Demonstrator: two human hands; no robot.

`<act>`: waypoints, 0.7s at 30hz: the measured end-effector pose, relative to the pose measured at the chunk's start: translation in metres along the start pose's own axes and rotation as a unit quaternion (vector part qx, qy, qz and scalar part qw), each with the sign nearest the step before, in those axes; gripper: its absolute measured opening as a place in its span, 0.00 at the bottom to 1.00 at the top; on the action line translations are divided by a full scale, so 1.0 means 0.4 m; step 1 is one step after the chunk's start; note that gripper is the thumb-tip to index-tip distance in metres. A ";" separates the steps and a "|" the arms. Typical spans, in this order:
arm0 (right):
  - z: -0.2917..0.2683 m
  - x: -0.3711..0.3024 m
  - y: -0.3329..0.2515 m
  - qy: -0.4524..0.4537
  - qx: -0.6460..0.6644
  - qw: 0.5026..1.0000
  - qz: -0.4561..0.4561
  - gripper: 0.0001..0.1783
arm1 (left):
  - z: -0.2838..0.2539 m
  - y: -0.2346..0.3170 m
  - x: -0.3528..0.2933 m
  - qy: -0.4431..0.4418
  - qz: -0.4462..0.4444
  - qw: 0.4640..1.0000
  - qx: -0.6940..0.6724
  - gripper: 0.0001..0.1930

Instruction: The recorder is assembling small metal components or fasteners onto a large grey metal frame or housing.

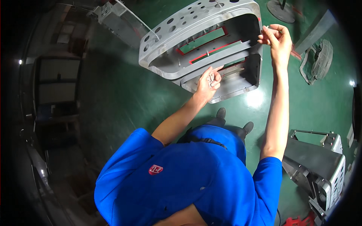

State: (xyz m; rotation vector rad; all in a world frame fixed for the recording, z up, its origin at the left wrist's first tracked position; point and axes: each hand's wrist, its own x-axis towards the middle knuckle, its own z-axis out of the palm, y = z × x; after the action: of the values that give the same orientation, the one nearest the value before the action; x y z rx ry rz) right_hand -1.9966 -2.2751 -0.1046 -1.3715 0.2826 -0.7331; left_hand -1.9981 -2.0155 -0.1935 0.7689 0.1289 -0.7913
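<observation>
A grey metal housing with round holes is standing beyond the left fingers and just left of the right ones. A caged fan is sitting farther right of them. The right hand is bunching thumb and fingertips beside the housing's edge; I cannot tell whether they are gripping anything. The left hand is curling loosely around small pale pieces.
</observation>
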 end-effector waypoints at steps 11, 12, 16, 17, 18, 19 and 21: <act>0.016 0.046 -0.006 0.012 -0.221 0.974 -0.057 0.09 | -0.015 -0.009 0.001 -0.010 0.031 0.999 0.026 0.27; 0.021 0.045 0.001 0.015 -0.229 0.972 -0.047 0.09 | -0.021 -0.012 0.004 -0.011 0.034 0.999 0.030 0.26; 0.021 0.080 0.040 0.015 -0.205 0.976 -0.067 0.08 | -0.015 -0.013 0.005 -0.002 0.045 0.999 0.018 0.25; 0.021 0.089 0.050 0.018 -0.204 0.975 -0.082 0.08 | -0.012 -0.013 0.005 -0.003 0.047 0.999 0.017 0.25; 0.032 0.088 0.043 0.024 -0.222 0.971 -0.085 0.08 | -0.013 -0.011 0.006 -0.005 0.049 0.999 0.019 0.25; 0.046 0.090 0.043 0.023 -0.231 0.969 -0.090 0.07 | -0.016 -0.010 0.008 -0.007 0.050 0.998 0.021 0.25; 0.060 0.096 0.042 0.025 -0.250 0.963 -0.101 0.05 | -0.026 -0.011 0.017 -0.010 0.048 0.999 0.004 0.25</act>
State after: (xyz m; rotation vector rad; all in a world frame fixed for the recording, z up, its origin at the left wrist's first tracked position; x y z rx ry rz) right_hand -1.9486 -2.2796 -0.1070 -1.8817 0.3893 -0.9056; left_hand -1.9945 -2.0147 -0.2060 0.7685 0.0701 -0.7085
